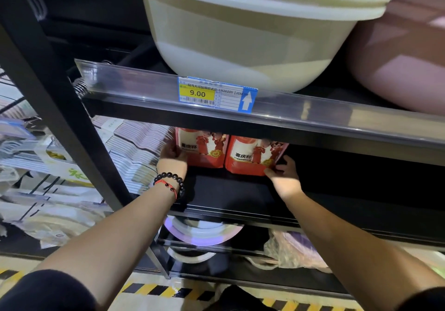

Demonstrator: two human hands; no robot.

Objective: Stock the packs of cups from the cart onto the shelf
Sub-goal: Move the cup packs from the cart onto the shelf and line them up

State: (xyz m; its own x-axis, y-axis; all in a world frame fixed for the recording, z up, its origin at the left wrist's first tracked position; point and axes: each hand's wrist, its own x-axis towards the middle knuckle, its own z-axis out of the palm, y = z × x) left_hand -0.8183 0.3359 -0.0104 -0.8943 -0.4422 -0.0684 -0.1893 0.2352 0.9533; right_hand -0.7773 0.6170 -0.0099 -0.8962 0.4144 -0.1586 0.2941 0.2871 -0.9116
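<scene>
Fingers of the left hand curled around the outer left edge of the left pack of cups, gripping it; a black bead bracelet and a red cord circled that wrist. The right hand pinched the lower right corner of the right pack of cups, thumb on the front face and fingers wrapped behind the side.

Both red packs stood upright on the middle shelf, their long axes vertical and printed fronts facing outward toward the camera. They sat side by side, edges touching or nearly so, at the left end of that shelf and well back from its front lip. Their tops were hidden behind the shelf edge above.

Above the middle shelf, a clear price rail carried a price tag reading 9.00, with a white arrow pointing up. Higher still sat a cream basin, and just right of it a pink basin. Left of the middle shelf, past the black upright post, lay stacks of white hangers. Below the middle shelf rested a lilac-rimmed basin and, to its right, a plastic bag. Yellow-and-black hazard tape ran along the floor beneath.
</scene>
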